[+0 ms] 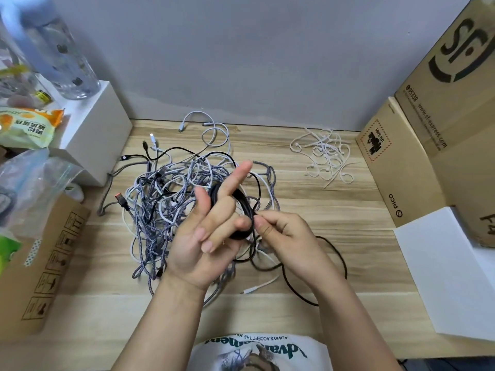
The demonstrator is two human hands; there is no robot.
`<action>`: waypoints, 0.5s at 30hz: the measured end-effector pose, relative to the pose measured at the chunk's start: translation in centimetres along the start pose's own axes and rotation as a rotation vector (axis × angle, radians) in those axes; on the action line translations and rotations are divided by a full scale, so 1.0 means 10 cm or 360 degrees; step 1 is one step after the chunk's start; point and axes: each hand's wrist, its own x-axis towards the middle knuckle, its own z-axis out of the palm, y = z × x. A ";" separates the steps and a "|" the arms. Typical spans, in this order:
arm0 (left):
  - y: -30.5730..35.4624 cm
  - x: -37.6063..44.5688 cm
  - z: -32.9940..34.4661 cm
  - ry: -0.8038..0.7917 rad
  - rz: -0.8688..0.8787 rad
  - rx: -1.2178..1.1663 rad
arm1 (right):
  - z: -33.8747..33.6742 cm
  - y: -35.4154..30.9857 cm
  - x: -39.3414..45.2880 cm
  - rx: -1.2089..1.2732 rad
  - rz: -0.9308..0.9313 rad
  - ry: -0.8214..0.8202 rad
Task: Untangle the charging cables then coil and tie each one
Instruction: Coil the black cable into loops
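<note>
A tangle of grey braided, white and black charging cables point(160, 210) lies on the wooden table point(334, 218). My left hand point(211, 231) is raised over it with fingers straight, and a black cable point(242, 207) is wound in loops around those fingers. My right hand point(281, 234) pinches that black cable at the coil's right edge. The cable's loose tail point(300, 293) trails down and right across the table. A heap of white zip ties point(325, 156) lies at the back right.
Cardboard boxes point(428, 129) stand along the right, with a white box point(450, 269) in front of them. At the left are a white box point(93, 129), a clear bottle point(61, 54), snack bags and a cardboard box point(45, 266). A grey wall runs behind the table.
</note>
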 end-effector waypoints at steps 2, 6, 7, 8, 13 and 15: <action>0.03 -0.02 -0.02 0.0152 0.0069 0.0074 | 0.05 0.05 -0.03 -0.0044 0.0129 -0.0063; -0.06 0.08 -0.13 0.0551 0.0332 0.0551 | 0.12 0.09 -0.10 -0.0409 0.0215 -0.0286; -0.08 0.09 -0.17 0.0732 0.0378 0.0701 | 0.12 0.07 -0.12 -0.0563 0.0209 -0.0340; -0.08 0.10 -0.20 0.0855 0.0405 0.0858 | 0.12 0.04 -0.13 -0.0687 0.0183 -0.0358; -0.15 0.06 -0.23 0.0922 0.0067 0.1573 | 0.08 -0.19 -0.19 -0.1023 0.0023 -0.0099; -0.17 0.05 -0.26 0.0901 -0.0083 0.1818 | 0.06 -0.22 -0.20 -0.1126 -0.0077 -0.0007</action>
